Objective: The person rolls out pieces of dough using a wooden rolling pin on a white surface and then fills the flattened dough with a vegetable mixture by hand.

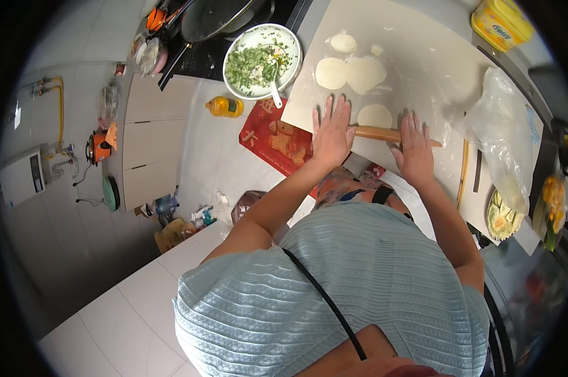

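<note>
My left hand point(332, 134) lies flat, palm down, over the left end of a wooden rolling pin point(378, 133). Over its right part rests my right hand point(414, 148), fingers stretched forward. Just beyond the pin is a thin round dough wrapper point(375, 116). Farther up the work surface, two flat dough rounds point(331, 73) point(366, 75) touch or overlap. A smaller dough piece point(344, 43) and a tiny lump point(377, 49) lie above them. A white bowl point(297, 59) at the upper left holds a chopped green filling point(251, 63) with a white spoon point(275, 92) in it.
At the right of the work surface point(420, 61) lie a plastic bag point(501, 122), a long wooden stick point(463, 167) and a scalloped dish point(503, 219). A yellow tub point(501, 26) stands at the upper right. A lidded pan point(208, 21) is on the hob. An oil bottle point(225, 107) is left of a red mat point(277, 141).
</note>
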`<state>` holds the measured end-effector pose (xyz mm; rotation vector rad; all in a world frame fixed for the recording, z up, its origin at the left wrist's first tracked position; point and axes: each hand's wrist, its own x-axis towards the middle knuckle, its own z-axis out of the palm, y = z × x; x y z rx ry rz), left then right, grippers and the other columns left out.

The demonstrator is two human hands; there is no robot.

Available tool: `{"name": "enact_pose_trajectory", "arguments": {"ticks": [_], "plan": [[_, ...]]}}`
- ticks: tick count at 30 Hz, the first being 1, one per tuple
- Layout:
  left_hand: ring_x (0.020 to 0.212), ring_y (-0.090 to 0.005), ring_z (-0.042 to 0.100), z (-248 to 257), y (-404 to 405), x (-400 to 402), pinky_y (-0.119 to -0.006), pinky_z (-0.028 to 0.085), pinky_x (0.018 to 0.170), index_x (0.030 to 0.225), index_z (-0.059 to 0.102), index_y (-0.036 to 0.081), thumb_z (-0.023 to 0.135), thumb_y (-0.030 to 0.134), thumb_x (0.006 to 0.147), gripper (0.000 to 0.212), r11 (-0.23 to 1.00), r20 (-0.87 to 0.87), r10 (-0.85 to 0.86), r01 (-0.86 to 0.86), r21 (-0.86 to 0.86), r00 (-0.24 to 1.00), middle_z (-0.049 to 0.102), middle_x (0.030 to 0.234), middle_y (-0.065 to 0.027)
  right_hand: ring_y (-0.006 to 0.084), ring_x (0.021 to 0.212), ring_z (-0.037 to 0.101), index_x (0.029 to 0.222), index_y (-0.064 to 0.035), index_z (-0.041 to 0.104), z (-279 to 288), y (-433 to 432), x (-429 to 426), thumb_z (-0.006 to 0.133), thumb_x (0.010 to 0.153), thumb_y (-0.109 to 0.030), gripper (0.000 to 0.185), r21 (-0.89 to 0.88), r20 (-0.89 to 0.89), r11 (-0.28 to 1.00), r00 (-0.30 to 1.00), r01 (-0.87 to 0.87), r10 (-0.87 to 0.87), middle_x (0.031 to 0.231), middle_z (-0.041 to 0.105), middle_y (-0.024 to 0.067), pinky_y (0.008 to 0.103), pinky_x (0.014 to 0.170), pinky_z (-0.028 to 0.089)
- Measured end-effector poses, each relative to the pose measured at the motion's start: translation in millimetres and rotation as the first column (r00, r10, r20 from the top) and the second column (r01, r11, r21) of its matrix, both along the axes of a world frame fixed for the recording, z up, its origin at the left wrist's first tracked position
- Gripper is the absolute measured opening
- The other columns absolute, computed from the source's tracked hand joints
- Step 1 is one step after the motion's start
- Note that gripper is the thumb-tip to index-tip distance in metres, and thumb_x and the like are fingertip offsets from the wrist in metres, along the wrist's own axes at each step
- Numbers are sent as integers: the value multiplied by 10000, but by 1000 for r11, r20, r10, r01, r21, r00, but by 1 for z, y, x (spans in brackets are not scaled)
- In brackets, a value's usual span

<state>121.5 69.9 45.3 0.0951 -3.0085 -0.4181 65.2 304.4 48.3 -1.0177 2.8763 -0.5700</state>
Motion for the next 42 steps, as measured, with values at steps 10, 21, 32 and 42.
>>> {"name": "enact_pose_trajectory", "arguments": {"ticks": [10, 21, 32, 42], "plan": [[1120, -364, 548, 12, 47, -94, -445, 455, 939, 1099, 619, 30, 627, 162, 857, 275, 840, -75, -433, 432, 329, 898, 606, 1189, -162, 300, 1131, 552, 1109, -31, 574, 4, 9, 16, 586, 784, -16, 326, -104, -91, 987, 986, 126, -136, 1378, 515, 152, 428, 968, 399], [1202, -308, 537, -22, 151, -85, -457, 405, 1039, 1152, 618, 35, 640, 181, 864, 323, 526, -330, -806, 850, -18, 492, 592, 1244, -136, 309, 1004, 579, 1055, -52, 596, 13, 120, 102, 577, 806, -28, 251, -81, -35, 908, 909, 412, -415, 1042, 639, 126, 416, 867, 406], [1066, -317, 577, 29, 187, -113, -424, 462, 947, 1154, 605, 56, 592, 146, 905, 266, 316, -379, -763, 814, 488, 523, 617, 1157, -127, 317, 981, 581, 1042, -63, 586, -4, 124, 100, 673, 761, -41, 294, -229, 4, 788, 810, 572, -587, 983, 625, 124, 434, 865, 405], [1090, -315, 576, 5, 337, -296, -434, 448, 946, 1265, 532, 47, 470, 194, 951, 351, 673, 80, -738, 739, 19, 670, 611, 1141, -147, 319, 957, 583, 1018, -51, 622, -7, 128, 95, 644, 737, -28, 283, -287, 40, 719, 758, 633, -651, 942, 628, 122, 435, 822, 418]]}}
